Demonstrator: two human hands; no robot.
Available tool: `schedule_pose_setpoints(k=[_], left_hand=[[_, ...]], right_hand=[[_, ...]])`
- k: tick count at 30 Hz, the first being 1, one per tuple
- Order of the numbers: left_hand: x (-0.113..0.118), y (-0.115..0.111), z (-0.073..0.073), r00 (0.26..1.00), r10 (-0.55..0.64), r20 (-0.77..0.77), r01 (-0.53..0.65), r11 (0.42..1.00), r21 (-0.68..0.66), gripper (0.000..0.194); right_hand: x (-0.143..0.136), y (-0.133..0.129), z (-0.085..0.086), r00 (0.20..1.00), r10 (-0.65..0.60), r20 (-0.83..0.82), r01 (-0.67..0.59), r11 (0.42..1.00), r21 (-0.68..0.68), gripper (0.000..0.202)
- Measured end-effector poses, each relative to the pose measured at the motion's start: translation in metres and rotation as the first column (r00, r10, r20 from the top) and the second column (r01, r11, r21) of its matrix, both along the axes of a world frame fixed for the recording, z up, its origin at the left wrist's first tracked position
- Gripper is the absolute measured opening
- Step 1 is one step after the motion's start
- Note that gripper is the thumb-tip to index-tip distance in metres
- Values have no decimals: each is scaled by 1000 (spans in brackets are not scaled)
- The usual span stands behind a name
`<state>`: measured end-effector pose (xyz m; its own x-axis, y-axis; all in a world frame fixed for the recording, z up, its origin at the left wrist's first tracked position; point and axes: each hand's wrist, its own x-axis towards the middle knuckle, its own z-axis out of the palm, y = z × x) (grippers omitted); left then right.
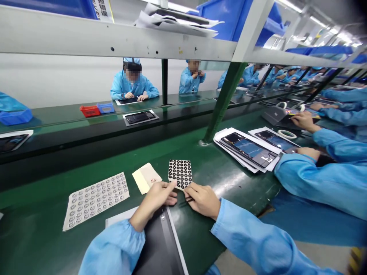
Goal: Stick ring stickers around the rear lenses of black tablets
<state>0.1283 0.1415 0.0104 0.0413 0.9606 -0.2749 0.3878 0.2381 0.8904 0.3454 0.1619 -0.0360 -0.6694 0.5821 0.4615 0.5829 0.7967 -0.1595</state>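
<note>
As the bare right hand [205, 200] closes thumb and forefinger narrowly at the lower right corner of a small white sheet of round black stickers [180, 173], the bare left hand [160, 194] brings its thumb to the lower left edge, its fingers loosely curled; whether they grip the paper cannot be told. Held by its near edge, the sheet leaves its rows exposed and facing the worker, probably so that single stickers can be reached.

Just left of it on the glossy green workbench [212, 172] lies a folded cream paper with a red mark [146, 176], and farther left a larger pale sheet of grey-outlined rings [97, 200], both apparently set within easy reach. Beneath the left forearm, a flat dark panel on white backing [160, 244] sits close to the worker, the backing perhaps shielding it from the bench.

To the right, dark panels on white sheets [249, 149] are stacked beside a blue-sleeved co-worker [312, 172], near a white tape roll [286, 134].
</note>
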Motion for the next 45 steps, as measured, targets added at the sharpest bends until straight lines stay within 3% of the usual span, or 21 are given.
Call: schedule_pose_setpoints(k=[3, 7, 10, 13, 17, 19, 21, 23, 26, 29, 31, 34, 37, 39, 42, 45], left_hand=[[16, 6, -9, 968, 17, 250, 18, 990, -138, 22], [16, 9, -14, 905, 111, 411, -12, 972, -236, 11], [14, 8, -14, 883, 153, 443, -31, 962, -270, 16], [18, 7, -15, 884, 158, 441, -35, 961, -275, 17], [27, 7, -13, 904, 167, 394, -72, 967, -244, 15], [24, 5, -9, 922, 151, 358, -79, 975, -207, 14], [12, -1, -1, 947, 134, 291, -95, 985, -142, 18], [-7, -14, 8, 970, 143, 197, -136, 990, -50, 19], [-39, -46, 14, 985, 171, 31, -173, 981, 84, 11], [-61, -85, 4, 967, 146, -209, -100, 972, 214, 20], [-68, -106, -7, 946, 149, -288, -64, 957, 283, 24], [-73, -122, -19, 958, 150, -242, -72, 949, 305, 25], [-82, -121, -20, 965, 135, -223, -66, 955, 291, 27], [-95, -115, -21, 920, 226, -321, -83, 911, 404, 27], [-122, -103, -27, 699, 455, -551, -45, 798, 601, 32], [-144, -97, -37, 509, 495, -704, 16, 813, 582, 41]], right_hand=[[-2, 5, 4, 994, 34, -108, -44, 994, -96, 21], [-9, 23, 12, 969, -40, -245, -24, 967, -253, 17], [-17, 36, 12, 955, -75, -286, -30, 937, -347, 17], [-21, 46, 9, 940, -133, -315, 0, 921, -388, 31], [-19, 50, 15, 863, -297, -408, 157, 926, -343, 28], [-18, 40, 21, 830, -319, -458, 190, 933, -307, 26], [-20, 20, 25, 843, -228, -488, 114, 961, -252, 23], [-25, -6, 24, 882, -15, -471, -67, 985, -156, 16], [-35, -41, 17, 916, 261, -305, -285, 958, -35, 14], [-41, -56, 13, 945, 296, -138, -301, 953, -22, 18], [-43, -58, 13, 954, 290, -69, -292, 956, -16, 20], [-46, -60, 15, 962, 273, 13, -273, 962, 9, 23], [-50, -68, 18, 960, 268, 74, -271, 963, 19, 24], [-52, -73, 23, 958, 253, 138, -255, 967, -5, 24], [-57, -72, 39, 938, 242, 250, -230, 970, -74, 22], [-76, -52, 59, 916, 325, 236, -266, 931, -252, 18]])
